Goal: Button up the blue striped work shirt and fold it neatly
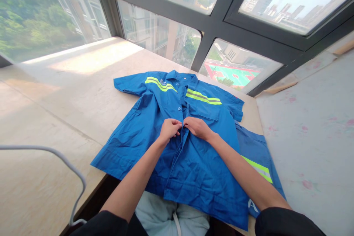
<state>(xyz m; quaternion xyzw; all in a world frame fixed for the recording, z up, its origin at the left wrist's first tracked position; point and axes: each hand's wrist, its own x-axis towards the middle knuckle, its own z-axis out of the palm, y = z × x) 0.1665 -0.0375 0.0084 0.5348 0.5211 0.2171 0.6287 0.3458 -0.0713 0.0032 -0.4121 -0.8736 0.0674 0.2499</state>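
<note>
A blue short-sleeved work shirt [218, 147] with yellow-green reflective stripes lies front up, its collar toward the window. Midway down the front opening, my left hand [169, 129] pinches the placket edge. My right hand [198, 127] pinches the other front edge just beside it, the fingertips of both hands almost meeting. Whatever button lies between the fingers is hidden. Above the hands, pale buttons show on the left placket, and the upper front is open. Below them, the right front panel overlaps the left.
Another blue garment [250, 138] with a reflective stripe lies partly under the shirt at right. A grey cable [62, 156] loops over the left side of the pale tabletop [55, 107]. Windows [160, 29] stand behind, and a flower-patterned wall [309, 143] is at right.
</note>
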